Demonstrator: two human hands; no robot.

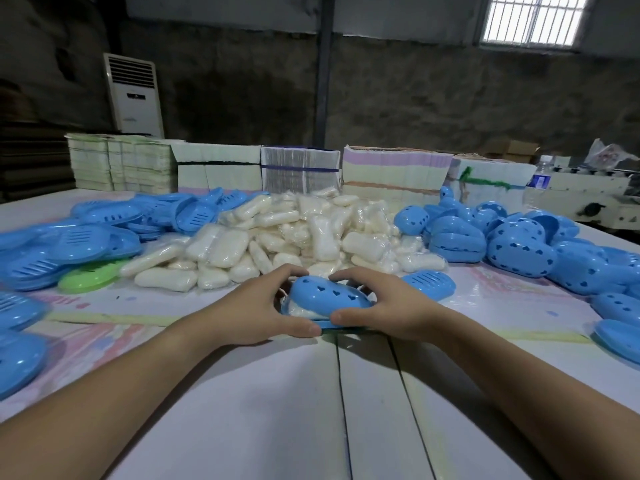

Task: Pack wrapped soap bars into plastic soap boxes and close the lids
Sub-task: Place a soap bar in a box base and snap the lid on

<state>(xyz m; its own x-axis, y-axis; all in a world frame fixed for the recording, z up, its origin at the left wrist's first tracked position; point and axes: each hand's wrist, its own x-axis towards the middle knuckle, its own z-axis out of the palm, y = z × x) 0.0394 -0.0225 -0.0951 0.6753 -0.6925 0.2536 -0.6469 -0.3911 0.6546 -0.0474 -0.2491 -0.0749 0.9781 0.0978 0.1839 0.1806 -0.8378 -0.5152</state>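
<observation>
A blue soap box lid (329, 295) with heart-shaped holes sits tilted over a blue base on the table, and a wrapped white soap bar (300, 309) shows under its raised left side. My left hand (263, 308) grips the box from the left, thumb at the front edge and fingers curled over the far side. My right hand (381, 303) grips it from the right in the same way. A big heap of wrapped soap bars (277, 237) lies just behind.
Blue slotted bases (79, 244) and a green one (88, 280) pile up at the left. Blue heart-holed lids and closed boxes (519, 247) are heaped at the right; one slotted base (429, 284) lies by my right hand. Stacks of flat cartons (298, 168) line the table's far edge.
</observation>
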